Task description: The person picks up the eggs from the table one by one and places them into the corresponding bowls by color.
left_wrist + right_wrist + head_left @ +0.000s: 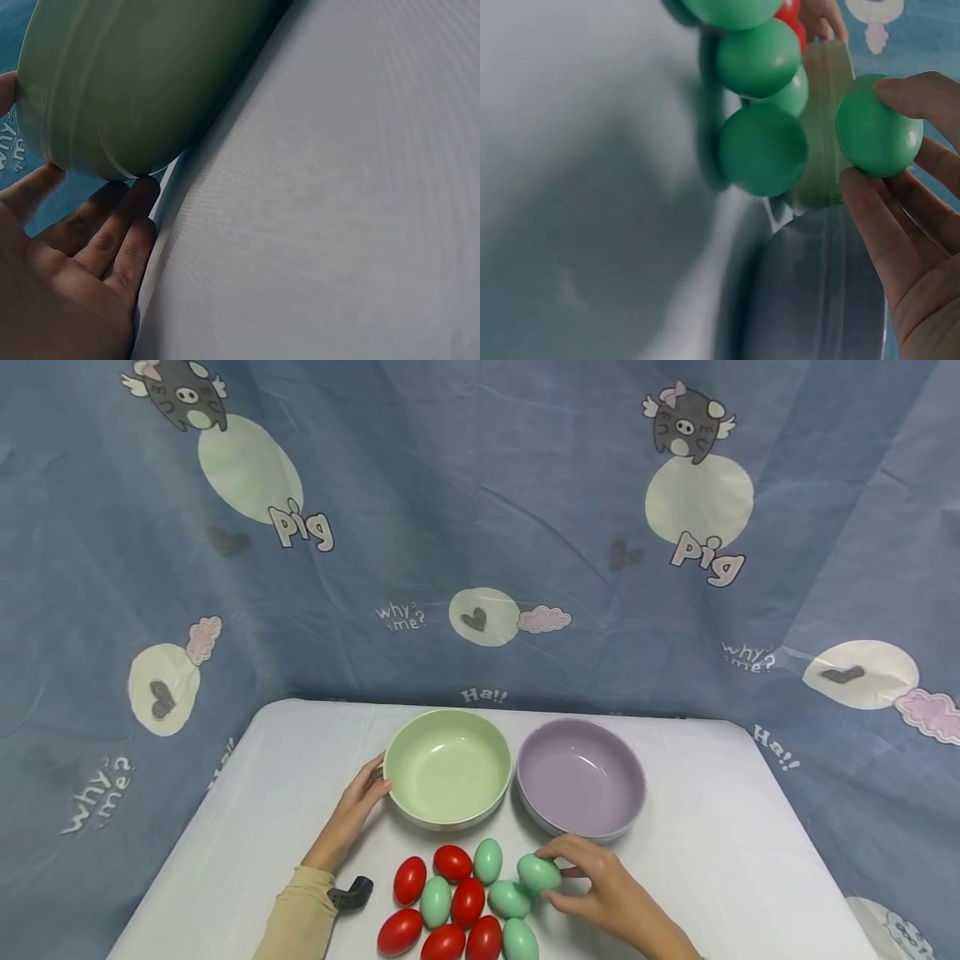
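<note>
Green egg (537, 872) in R hand (603, 893); L hand (358, 804) on green bowl (447, 768).

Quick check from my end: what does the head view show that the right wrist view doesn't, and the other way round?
Only the head view shows the left hand touching the green bowl, all six red eggs, and both bowls empty. Only the right wrist view shows the grip up close: thumb and fingertips pinching the green egg. Both show the right hand, that egg, the loose green eggs and the purple bowl.
</note>
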Demonstrator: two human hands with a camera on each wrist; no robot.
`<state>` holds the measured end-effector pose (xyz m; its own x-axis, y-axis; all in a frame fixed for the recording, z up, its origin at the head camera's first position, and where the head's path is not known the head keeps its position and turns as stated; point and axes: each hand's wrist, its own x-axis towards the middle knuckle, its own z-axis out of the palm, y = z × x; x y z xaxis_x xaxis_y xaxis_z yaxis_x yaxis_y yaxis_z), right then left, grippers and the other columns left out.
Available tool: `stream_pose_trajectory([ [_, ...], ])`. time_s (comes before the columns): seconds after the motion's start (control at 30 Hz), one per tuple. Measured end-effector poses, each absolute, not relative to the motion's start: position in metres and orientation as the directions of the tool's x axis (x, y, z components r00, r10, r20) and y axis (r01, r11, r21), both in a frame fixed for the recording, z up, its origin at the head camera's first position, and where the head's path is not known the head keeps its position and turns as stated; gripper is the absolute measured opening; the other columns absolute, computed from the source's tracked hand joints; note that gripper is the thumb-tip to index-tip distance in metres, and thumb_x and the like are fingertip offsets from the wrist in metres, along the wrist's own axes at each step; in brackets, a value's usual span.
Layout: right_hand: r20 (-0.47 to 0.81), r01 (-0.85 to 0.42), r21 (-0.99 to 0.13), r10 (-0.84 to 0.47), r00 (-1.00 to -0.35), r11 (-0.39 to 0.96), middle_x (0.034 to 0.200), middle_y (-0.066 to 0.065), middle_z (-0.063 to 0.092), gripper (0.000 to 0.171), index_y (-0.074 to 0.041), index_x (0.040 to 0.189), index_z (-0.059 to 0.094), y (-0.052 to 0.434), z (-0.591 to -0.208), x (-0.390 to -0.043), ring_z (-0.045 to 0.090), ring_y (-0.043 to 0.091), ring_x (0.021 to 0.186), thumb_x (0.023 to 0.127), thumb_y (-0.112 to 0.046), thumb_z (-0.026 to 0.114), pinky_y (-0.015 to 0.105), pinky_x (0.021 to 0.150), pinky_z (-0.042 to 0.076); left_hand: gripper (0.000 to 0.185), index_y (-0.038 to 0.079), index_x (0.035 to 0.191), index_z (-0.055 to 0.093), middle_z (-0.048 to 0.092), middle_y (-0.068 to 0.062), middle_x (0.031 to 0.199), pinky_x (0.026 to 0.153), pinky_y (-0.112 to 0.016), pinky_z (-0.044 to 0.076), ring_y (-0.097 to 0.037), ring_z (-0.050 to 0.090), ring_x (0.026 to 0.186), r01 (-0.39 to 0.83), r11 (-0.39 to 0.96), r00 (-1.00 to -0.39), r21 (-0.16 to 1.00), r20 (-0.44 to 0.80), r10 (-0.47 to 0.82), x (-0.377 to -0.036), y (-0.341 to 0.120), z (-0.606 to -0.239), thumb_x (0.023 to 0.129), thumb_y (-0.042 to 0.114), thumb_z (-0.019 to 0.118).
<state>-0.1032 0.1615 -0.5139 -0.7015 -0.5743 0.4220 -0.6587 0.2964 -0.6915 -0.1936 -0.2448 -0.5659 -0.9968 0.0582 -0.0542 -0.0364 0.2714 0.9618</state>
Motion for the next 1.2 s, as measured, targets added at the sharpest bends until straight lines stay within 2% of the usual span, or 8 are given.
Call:
stream_pose_trajectory([
  [0.13,0.402,-0.644,-0.703,-0.579,-0.709,0.302,0.117,-0.004,0.07,0.044,-0.015,0.123,0.066,0.157,-0.506,-0.11,0.069,0.01,0.105,0.084,-0.006,0.084,0.025,0.081,0.065,0.064,0.026,0.162,0.033,0.043,-0.013,0.163,0.126,-0.06,0.029,-0.036,0.043,0.15,-0.034,0.273,-0.997,0.961,-0.052,0.059,-0.194,-0.244,-0.566,0.105,0.048,0.054],
  [0.33,0.422,-0.677,-0.655,-0.58,-0.697,0.337,0.113,-0.005,0.071,0.045,-0.016,0.122,0.067,0.151,-0.496,-0.122,0.068,0.008,0.1,0.082,-0.006,0.086,0.026,0.081,0.064,0.063,0.025,0.162,0.034,0.044,-0.013,0.162,0.126,-0.059,0.03,-0.036,0.044,0.15,-0.016,0.264,-0.997,0.964,-0.035,0.065,-0.194,-0.244,-0.567,0.105,0.046,0.055],
  [0.5,0.409,-0.671,-0.66,-0.586,-0.699,0.339,0.113,-0.003,0.073,0.043,-0.016,0.121,0.069,0.144,-0.488,-0.133,0.07,0.011,0.1,0.083,-0.006,0.085,0.025,0.08,0.064,0.064,0.026,0.162,0.034,0.044,-0.013,0.162,0.126,-0.059,0.03,-0.035,0.044,0.15,-0.016,0.265,-0.997,0.964,-0.034,0.063,-0.193,-0.245,-0.567,0.105,0.047,0.055],
  [0.83,0.317,-0.627,-0.679,-0.618,-0.719,0.381,0.118,0.002,0.072,0.042,-0.013,0.123,0.068,0.128,-0.471,-0.163,0.07,0.015,0.106,0.084,-0.009,0.084,0.025,0.084,0.064,0.064,0.024,0.162,0.032,0.043,-0.014,0.163,0.126,-0.058,0.03,-0.036,0.043,0.15,-0.017,0.272,-0.997,0.962,-0.037,0.068,-0.194,-0.245,-0.565,0.106,0.045,0.053],
  [1.2,0.251,-0.59,-0.7,-0.634,-0.732,0.403,0.118,0.001,0.073,0.04,-0.015,0.124,0.07,0.106,-0.458,-0.192,0.07,0.015,0.104,0.086,-0.012,0.083,0.029,0.089,0.064,0.064,0.025,0.162,0.033,0.045,-0.012,0.162,0.126,-0.058,0.03,-0.034,0.044,0.15,-0.019,0.261,-0.997,0.965,-0.038,0.068,-0.195,-0.246,-0.567,0.105,0.047,0.055],
])
